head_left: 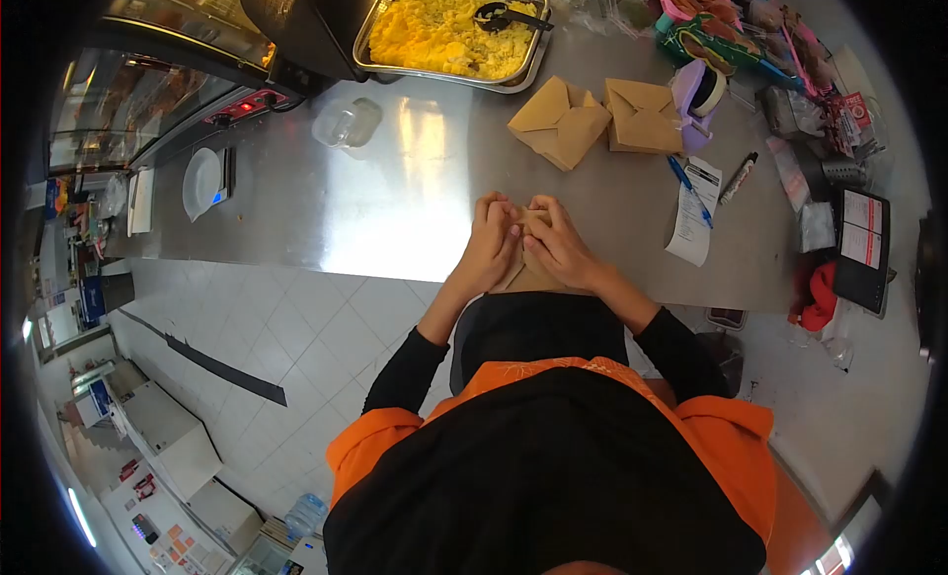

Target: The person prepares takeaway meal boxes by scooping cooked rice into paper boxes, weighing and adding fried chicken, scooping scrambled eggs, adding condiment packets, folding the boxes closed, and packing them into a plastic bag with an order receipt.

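The steel counter (267, 214) spans the upper half of the view, its front edge running past the person's waist, with tiled floor (306, 323) below it on the left. The person's torso, in black apron (543, 456) and orange shirt (726, 437), fills the lower middle and hides whatever lies beneath. Both black-sleeved forearms reach forward and angle inward, elbows out to the sides. Beyond the hands, a metal tray (536, 66) of yellow food is cut off by the top of the view. Two folded cartons (558, 123) (644, 116) sit just ahead and to the right, limiting reach there, while steel surface stretches leftward toward a clear tub (347, 123). A brown paper box (536, 273) lies at the counter's front edge, close against the apron, its top largely covered by the hands. The left hand (489, 244) and right hand (563, 244) almost meet over it, backs up, wrists low. Their fingers are curled narrow, holding the box's upper folds; exactly how the fingertips grip is hard to make out. A receipt (688, 234) lies well to the right, with a blue pen (691, 192) across it
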A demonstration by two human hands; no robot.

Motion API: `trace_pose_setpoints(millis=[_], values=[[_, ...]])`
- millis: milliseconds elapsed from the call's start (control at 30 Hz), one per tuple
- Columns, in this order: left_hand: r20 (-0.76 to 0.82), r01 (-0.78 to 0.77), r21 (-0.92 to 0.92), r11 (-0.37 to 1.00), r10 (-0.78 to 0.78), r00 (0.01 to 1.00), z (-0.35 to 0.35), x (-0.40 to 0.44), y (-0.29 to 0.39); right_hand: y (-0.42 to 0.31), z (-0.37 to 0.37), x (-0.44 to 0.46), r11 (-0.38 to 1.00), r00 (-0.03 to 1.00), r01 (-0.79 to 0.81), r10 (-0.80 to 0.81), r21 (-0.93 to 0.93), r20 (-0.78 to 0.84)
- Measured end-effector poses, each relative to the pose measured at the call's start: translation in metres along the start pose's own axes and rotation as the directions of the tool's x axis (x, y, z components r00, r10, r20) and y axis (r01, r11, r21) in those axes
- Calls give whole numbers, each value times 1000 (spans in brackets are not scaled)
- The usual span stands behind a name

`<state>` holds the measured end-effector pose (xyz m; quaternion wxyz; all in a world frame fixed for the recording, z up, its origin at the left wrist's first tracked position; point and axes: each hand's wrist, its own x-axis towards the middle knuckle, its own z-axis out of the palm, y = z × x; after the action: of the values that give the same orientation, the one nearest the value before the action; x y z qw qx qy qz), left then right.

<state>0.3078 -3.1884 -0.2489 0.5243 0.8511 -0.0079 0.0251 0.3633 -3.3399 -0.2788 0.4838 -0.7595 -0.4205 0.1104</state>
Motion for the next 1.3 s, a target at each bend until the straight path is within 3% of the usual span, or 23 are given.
trace_pose_setpoints(millis=[267,433,533,633,733,833,933,1033,1167,1267,1300], values=[[20,-103,148,984,101,995,0,1,3,-1,4,2,996,999,19,-22,-86,-37],[44,-143,227,963,136,990,5,-9,-8,1,6,1,999,997,6,-9,-34,-70],[163,-142,240,960,104,981,-3,-12,-6,2,4,2,998,999,26,-28,-50,-34],[80,74,-217,973,-58,995,3,-11,-21,-3,4,-3,987,994,81,-90,-137,-61],[61,50,-178,983,-40,997,11,-11,-22,-4,4,-6,980,993,75,-90,-184,-73],[8,-19,6,1000,19,1000,13,-11,-17,-6,5,-7,987,995,6,-22,-160,-99],[157,-40,143,989,17,987,5,-11,-9,-5,9,-5,991,987,-28,7,-128,-162],[101,-64,65,996,57,993,8,-15,-15,-5,6,-3,995,987,-53,39,-90,-153],[177,-189,481,856,116,977,2,-12,9,-3,0,-2,996,994,-72,76,43,-78],[327,-318,705,633,108,939,0,-14,48,3,-4,-4,983,954,-101,139,153,-266],[323,-291,668,684,86,943,0,-12,44,6,-11,-4,990,917,-141,142,30,-372]])
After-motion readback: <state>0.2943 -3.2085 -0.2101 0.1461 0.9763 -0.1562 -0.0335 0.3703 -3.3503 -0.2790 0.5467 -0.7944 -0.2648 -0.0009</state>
